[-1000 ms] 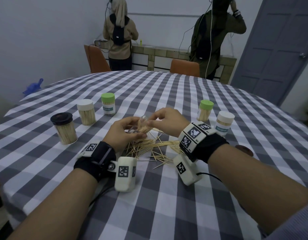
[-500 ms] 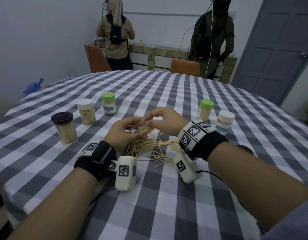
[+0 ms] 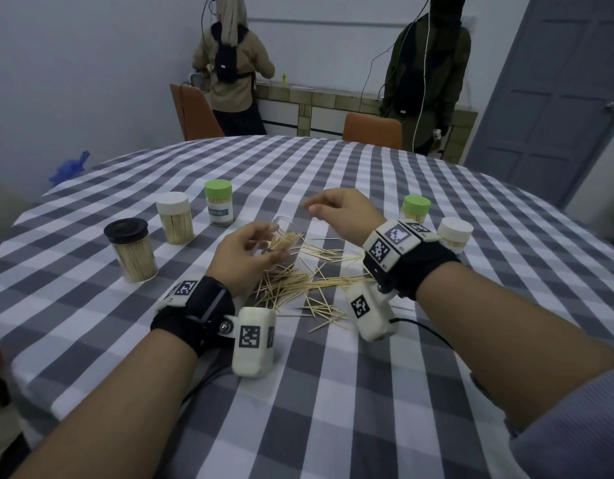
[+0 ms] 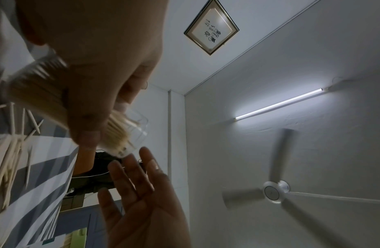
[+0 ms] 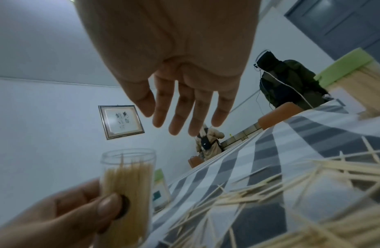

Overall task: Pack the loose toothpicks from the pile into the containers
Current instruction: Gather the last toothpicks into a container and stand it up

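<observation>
My left hand [image 3: 245, 252] grips a clear, lidless container [image 3: 283, 236] partly filled with toothpicks, tilted with its mouth up and away. The right wrist view shows that container [image 5: 127, 181] with my left fingers [image 5: 108, 205] curled round it. My right hand [image 3: 340, 212] hovers empty just right of and beyond the container's mouth, its fingers straight and spread [image 5: 180, 114]. Loose toothpicks [image 3: 298, 283] lie in a pile on the checked tablecloth [image 3: 333, 392] below and between both hands.
Closed containers stand on the left: a black-lidded one [image 3: 131, 248], a white-lidded one [image 3: 174, 217] and a green-lidded one [image 3: 219, 202]. On the right stand a green-lidded one [image 3: 415, 209] and a white-lidded one [image 3: 454, 233]. Two people stand at the far counter behind orange chairs.
My right hand has lifted off the container's mouth and opened, moving up and to the right. The left hand still holds the container in about the same place.
</observation>
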